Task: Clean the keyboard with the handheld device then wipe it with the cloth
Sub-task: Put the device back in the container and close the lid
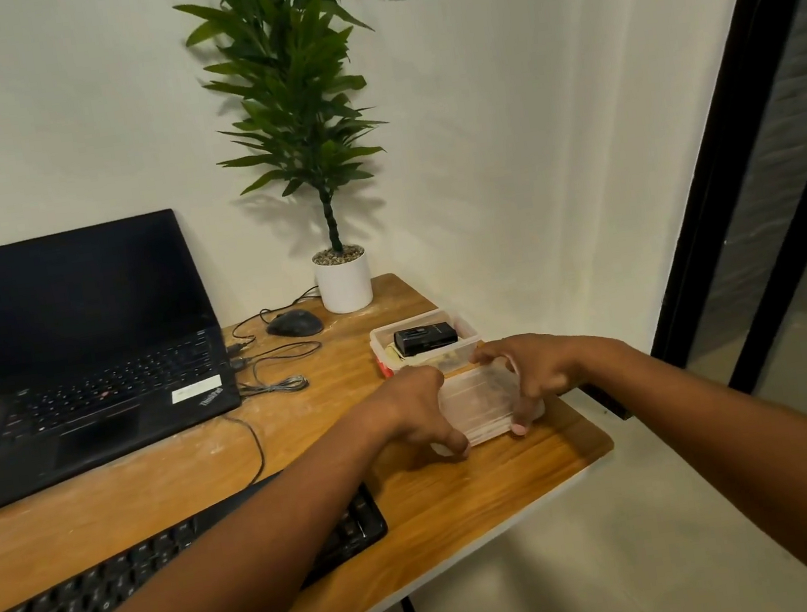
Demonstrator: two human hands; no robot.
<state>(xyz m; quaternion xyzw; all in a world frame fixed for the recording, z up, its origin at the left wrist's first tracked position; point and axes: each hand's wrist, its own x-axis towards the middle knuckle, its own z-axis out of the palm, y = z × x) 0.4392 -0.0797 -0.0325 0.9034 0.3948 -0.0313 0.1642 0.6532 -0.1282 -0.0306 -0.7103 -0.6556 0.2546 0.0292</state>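
A black external keyboard (95, 598) lies at the near left of the wooden desk (470, 504), partly under my left forearm. At the desk's right side stands an open clear plastic box (469, 343) holding a black handheld device (425, 339) and something yellowish beneath it. Just in front of the box lies its clear lid (479, 401). My left hand (414, 418) grips the lid's left edge and my right hand (530, 371) grips its right edge, fingers curled over the rim. No cloth is plainly visible.
An open black laptop (81, 351) sits at the back left with cables (270, 371) trailing right. A black mouse (294, 323) and a potted plant (343, 278) stand at the back. The desk's right edge drops off beside a dark door frame (736, 181).
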